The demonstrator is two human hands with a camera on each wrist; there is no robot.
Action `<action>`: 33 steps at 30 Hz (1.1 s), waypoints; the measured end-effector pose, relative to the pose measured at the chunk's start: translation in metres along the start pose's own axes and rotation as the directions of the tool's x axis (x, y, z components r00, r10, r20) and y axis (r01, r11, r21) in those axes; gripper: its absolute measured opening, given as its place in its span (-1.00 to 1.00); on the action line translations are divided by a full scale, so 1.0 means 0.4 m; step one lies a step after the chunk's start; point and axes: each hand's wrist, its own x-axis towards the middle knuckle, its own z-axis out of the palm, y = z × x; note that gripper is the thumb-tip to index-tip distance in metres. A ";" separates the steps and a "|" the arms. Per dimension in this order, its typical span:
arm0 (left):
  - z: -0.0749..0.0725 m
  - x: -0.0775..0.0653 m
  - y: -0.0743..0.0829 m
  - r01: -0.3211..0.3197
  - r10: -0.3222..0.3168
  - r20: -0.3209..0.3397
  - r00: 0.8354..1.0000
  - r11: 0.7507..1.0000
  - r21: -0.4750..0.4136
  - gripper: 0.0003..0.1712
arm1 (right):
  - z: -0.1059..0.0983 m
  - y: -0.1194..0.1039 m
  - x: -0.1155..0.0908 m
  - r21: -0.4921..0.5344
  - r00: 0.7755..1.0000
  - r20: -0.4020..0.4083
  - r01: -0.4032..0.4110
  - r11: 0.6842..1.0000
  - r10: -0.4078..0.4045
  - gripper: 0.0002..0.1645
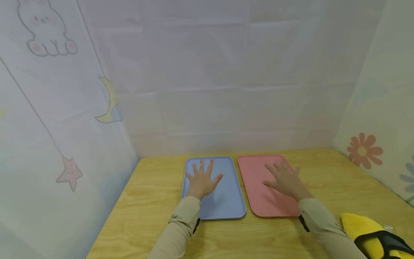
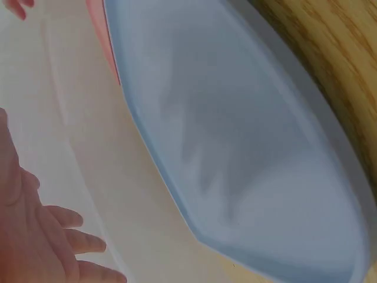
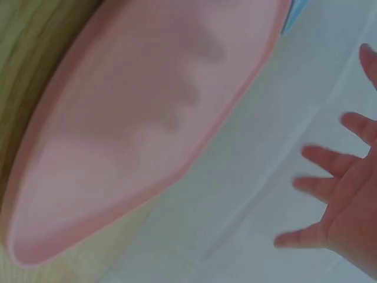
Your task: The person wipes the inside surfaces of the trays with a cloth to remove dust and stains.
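Note:
Two shallow trays lie side by side on the wooden table, a blue tray (image 1: 223, 201) on the left and a pink tray (image 1: 258, 194) on the right. Above the blue one hovers my left hand (image 1: 202, 182), fingers straight and spread, holding nothing. My right hand (image 1: 285, 180) is likewise spread over the pink tray, with nothing in it. Both wrist views show hand shadows falling on bare tray surfaces. The left hand (image 2: 41, 236) appears at the lower left of its wrist view, the right hand (image 3: 347, 194) at the right of its own.
A yellow plush-looking item (image 1: 359, 223) with black bands sits at the table's right front, near the right sleeve. Pale wall sheets (image 1: 207, 72) enclose the table (image 1: 145, 208) at the back and sides, printed with a moon, a star and flowers.

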 end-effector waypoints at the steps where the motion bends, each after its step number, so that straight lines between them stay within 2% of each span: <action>1: -0.001 0.000 0.000 -0.003 0.002 -0.010 1.000 1.000 -0.003 -0.18 | -0.004 -0.009 -0.002 0.011 1.000 -0.004 0.018 1.000 -0.018 -0.27; 4: -0.001 0.000 -0.006 -0.035 0.035 -0.085 0.996 0.999 0.002 -0.26 | -0.013 -0.030 -0.005 0.030 0.998 -0.005 0.066 0.997 -0.066 -0.52; 6: -0.004 -0.001 -0.012 -0.069 0.067 -0.149 0.986 0.998 -0.004 -0.40 | -0.018 -0.038 -0.006 0.062 0.997 0.011 0.071 0.996 -0.071 -0.62; 10: -0.014 -0.006 -0.032 -0.111 0.100 -0.227 0.969 0.993 -0.038 -0.77 | -0.016 -0.038 -0.009 0.086 0.997 0.010 0.080 0.993 -0.081 -0.70; 12: -0.021 -0.013 -0.044 -0.103 0.089 -0.233 0.968 0.994 -0.048 -0.82 | -0.012 -0.038 -0.012 0.095 0.996 0.007 0.091 0.991 -0.092 -0.71; 15: -0.025 -0.019 -0.068 -0.090 0.072 -0.231 0.970 0.993 -0.070 -0.82 | -0.005 -0.040 -0.020 0.093 0.995 0.016 0.096 0.991 -0.098 -0.72; 18: -0.023 -0.022 -0.093 -0.053 0.029 -0.192 0.981 0.991 -0.120 -0.80 | -0.004 -0.046 -0.028 0.081 0.994 0.026 0.102 0.991 -0.104 -0.72; 22: -0.021 -0.023 -0.123 0.020 -0.043 -0.124 0.991 0.983 -0.182 -0.65 | -0.013 -0.065 -0.034 0.056 0.993 0.023 0.116 0.992 -0.117 -0.72; 26: -0.015 -0.019 -0.145 0.106 -0.125 -0.071 0.990 0.967 -0.231 -0.65 | -0.024 -0.084 -0.034 0.034 0.991 0.014 0.131 0.991 -0.132 -0.73; 28: 0.019 0.001 -0.174 0.145 -0.160 -0.046 0.986 0.961 -0.237 -0.68 | -0.028 -0.091 -0.035 0.036 0.991 0.020 0.131 0.991 -0.132 -0.73; 29: 0.047 0.017 -0.196 0.162 -0.173 -0.027 0.985 0.959 -0.233 -0.68 | -0.029 -0.094 -0.036 0.038 0.992 0.027 0.124 0.992 -0.125 -0.72; 31: 0.142 0.064 -0.262 0.140 -0.151 -0.042 0.988 0.970 -0.198 -0.72 | -0.027 -0.097 -0.039 0.044 0.992 0.044 0.117 0.992 -0.119 -0.72; 33: 0.252 0.114 -0.338 0.119 -0.129 -0.045 0.991 0.978 -0.174 -0.74 | -0.023 -0.097 -0.043 0.047 0.992 0.063 0.107 0.993 -0.110 -0.71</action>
